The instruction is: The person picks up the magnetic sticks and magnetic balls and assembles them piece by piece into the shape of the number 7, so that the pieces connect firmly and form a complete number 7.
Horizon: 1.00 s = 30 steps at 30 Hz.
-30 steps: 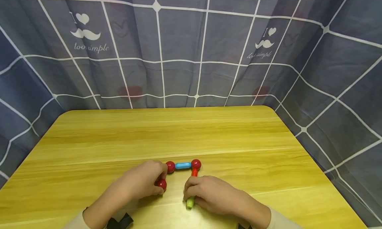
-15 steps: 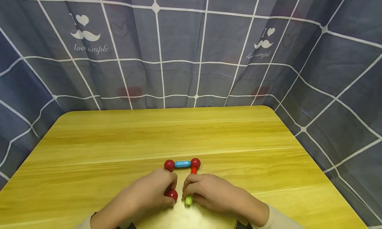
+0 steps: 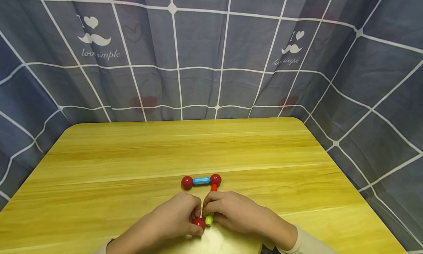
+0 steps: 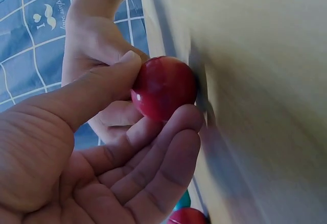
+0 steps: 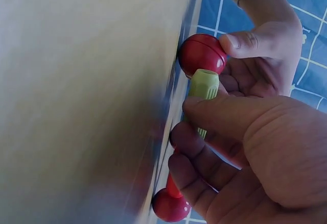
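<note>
My left hand pinches a glossy red ball between thumb and fingers, low over the table. Beside it, my right hand grips a ribbed yellow-green rod, whose near end sticks out toward the ball. Whether ball and rod touch I cannot tell. Past my right fingers a red rod runs to a red corner ball; fingers hide where the two rods meet. From that ball a blue rod leads left to another red ball, lying on the table.
The yellow wood-grain table extends beyond and to both sides of my hands. A grey-blue curtain with white grid lines stands behind its far edge and along the sides.
My left hand has carried its red ball rightward and nearer to me, up beside the yellow-green rod's end. The left far ball is now uncovered. My right hand keeps its grip, barely moved.
</note>
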Motion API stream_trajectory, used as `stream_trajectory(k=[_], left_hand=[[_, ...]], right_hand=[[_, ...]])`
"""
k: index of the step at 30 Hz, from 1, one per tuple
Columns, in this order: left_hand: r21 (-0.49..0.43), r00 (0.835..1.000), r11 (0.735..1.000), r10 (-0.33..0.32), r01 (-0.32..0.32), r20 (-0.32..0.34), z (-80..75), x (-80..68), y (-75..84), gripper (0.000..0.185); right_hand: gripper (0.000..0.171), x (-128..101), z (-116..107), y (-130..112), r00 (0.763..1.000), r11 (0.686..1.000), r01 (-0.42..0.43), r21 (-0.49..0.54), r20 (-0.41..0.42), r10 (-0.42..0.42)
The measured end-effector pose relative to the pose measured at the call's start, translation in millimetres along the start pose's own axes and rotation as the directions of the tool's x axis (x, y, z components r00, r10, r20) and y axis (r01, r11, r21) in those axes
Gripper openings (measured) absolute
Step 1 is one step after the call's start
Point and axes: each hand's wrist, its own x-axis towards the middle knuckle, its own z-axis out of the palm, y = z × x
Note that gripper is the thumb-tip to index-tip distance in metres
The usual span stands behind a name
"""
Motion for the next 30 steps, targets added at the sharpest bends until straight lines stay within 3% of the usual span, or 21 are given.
stream_trajectory(k=[10, 15, 22, 30], left_hand=[[-0.01, 1.0, 1.0, 0.011, -0.011, 0.005, 6.2, -0.8, 1.9, 0.027], [0.0, 0.999, 1.0, 0.022, -0.022, -0.033, 11.5, -0.8, 5.2, 0.028], [-0.039, 0.998, 0.999, -0.035, 0.033, -0.049, 16.3, -0.6, 12.3, 0.031], [-0.008, 0.998, 1.0, -0.028, 0.028, -0.058, 19.2, 0.3, 15.1, 0.033]], right_hand=[[0.025, 0, 2, 2, 1.0, 1.0, -0.008, -0.018, -0.013, 0.008], [0.022, 0, 2, 1, 1.0, 1.0, -0.025, -0.019, -0.009, 0.024], [0.019, -1, 1, -1, 0.998, 0.998, -0.057, -0.02, 0.015, 0.057], [0.021, -2, 0, -2, 0.997, 0.997, -0.072, -0.017, 0.014, 0.072]])
